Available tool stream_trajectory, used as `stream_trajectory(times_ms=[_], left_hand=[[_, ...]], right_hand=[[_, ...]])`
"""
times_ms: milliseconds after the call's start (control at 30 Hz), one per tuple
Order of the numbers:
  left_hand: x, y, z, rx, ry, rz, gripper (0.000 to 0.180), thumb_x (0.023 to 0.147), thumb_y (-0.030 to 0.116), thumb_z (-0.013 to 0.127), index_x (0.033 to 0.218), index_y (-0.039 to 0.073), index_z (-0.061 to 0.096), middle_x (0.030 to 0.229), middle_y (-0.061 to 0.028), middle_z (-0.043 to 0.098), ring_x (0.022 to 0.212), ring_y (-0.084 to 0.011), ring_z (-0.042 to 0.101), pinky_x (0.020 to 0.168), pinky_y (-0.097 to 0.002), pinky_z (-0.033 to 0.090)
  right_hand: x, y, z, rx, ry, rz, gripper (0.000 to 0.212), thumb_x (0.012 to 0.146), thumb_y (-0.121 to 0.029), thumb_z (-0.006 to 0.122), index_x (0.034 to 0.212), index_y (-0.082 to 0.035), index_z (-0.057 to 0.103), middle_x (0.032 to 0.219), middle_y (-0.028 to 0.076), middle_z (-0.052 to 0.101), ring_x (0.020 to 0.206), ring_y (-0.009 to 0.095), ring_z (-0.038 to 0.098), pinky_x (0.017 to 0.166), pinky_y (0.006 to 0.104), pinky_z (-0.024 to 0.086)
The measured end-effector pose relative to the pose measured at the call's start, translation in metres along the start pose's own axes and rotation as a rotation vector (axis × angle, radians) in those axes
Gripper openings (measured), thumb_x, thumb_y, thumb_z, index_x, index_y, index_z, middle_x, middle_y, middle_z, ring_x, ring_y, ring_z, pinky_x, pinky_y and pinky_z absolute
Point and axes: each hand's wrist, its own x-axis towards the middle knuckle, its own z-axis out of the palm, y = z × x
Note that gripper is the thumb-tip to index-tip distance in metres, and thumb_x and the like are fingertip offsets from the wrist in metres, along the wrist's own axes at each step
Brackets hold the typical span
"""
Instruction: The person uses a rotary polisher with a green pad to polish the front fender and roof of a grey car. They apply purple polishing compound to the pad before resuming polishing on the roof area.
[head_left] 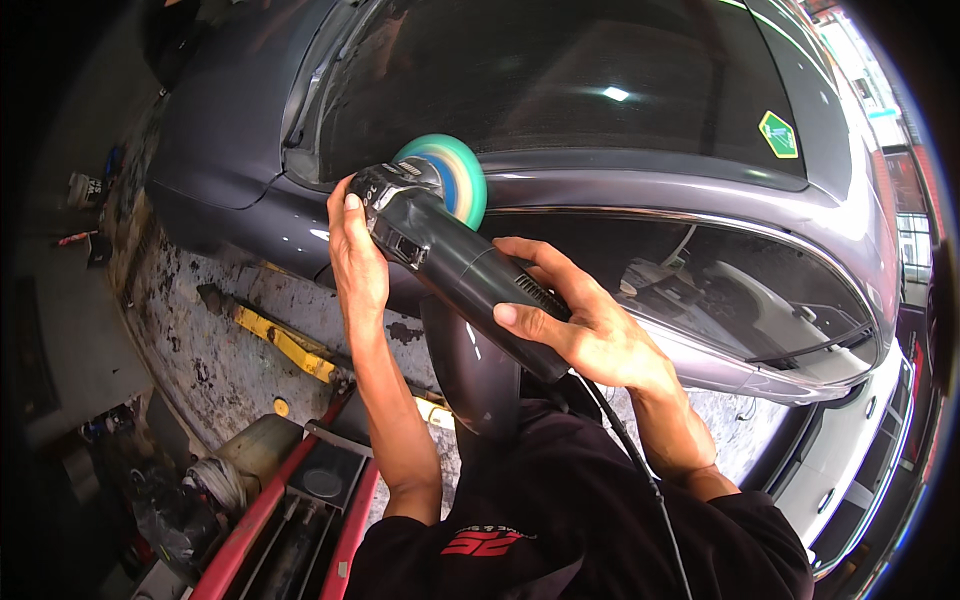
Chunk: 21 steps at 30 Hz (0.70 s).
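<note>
A black electric polisher (465, 260) lies slanted between both hands. Its round foam pad (468, 180), green with blue and cream bands, is at the front pillar (590, 188) of a dark grey car; whether it presses on the paint I cannot tell. My left hand (358, 255) is closed about the tool's head, thumb on top. Around the rear of the body wraps my right hand (590, 325), its thumb near the side vents. A thin black power cord (630, 445) runs from the handle's end down over my shirt.
The car's windscreen (560, 90) and side window (720, 285) flank the pillar. A dark wing mirror (470, 370) juts out below the polisher. At lower left are a yellow bar (285, 345) and a red metal frame (245, 540). A white vehicle (845, 460) stands at right.
</note>
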Motion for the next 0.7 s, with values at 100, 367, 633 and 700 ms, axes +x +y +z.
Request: stream_trajectory(times_ms=[100, 367, 633, 700], left_hand=[[-0.004, 0.008, 0.012, 0.007, -0.037, 0.018, 0.061, 0.117, 0.05, 0.039, 0.146, 0.0, 0.058, 0.133, -0.0151, 0.065, 0.121, -0.0231, 0.065, 0.107, -0.0367, 0.05], [-0.025, 0.048, 0.058, 0.036, -0.114, 0.094, 0.058, 0.118, 0.045, 0.037, 0.145, -0.001, 0.058, 0.131, -0.016, 0.068, 0.119, -0.0243, 0.067, 0.106, -0.0377, 0.051], [-0.046, 0.089, 0.122, 0.087, -0.229, 0.237, 0.054, 0.118, 0.044, 0.04, 0.143, 0.0, 0.059, 0.124, -0.015, 0.071, 0.115, -0.0235, 0.068, 0.104, -0.0373, 0.051], [-0.051, 0.1, 0.142, 0.092, -0.266, 0.269, 0.053, 0.118, 0.044, 0.041, 0.142, 0.0, 0.06, 0.124, -0.0154, 0.072, 0.115, -0.0247, 0.069, 0.105, -0.0379, 0.051]], right_hand=[[-0.015, 0.005, -0.007, -0.002, 0.046, -0.04, 0.071, 0.103, -0.039, 0.076, 0.16, -0.009, 0.049, 0.137, 0.021, 0.066, 0.129, 0.03, 0.064, 0.111, 0.044, 0.048], [-0.063, 0.013, -0.034, 0.093, 0.12, -0.031, 0.069, 0.102, -0.036, 0.077, 0.16, -0.01, 0.049, 0.139, 0.02, 0.065, 0.132, 0.028, 0.06, 0.115, 0.0422, 0.044], [-0.117, 0.03, -0.07, 0.147, 0.268, -0.145, 0.073, 0.101, -0.035, 0.078, 0.161, -0.005, 0.048, 0.142, 0.017, 0.065, 0.134, 0.026, 0.059, 0.116, 0.0418, 0.043], [-0.13, 0.035, -0.079, 0.174, 0.315, -0.174, 0.074, 0.1, -0.035, 0.079, 0.161, -0.004, 0.048, 0.141, 0.017, 0.065, 0.133, 0.026, 0.059, 0.116, 0.0415, 0.043]])
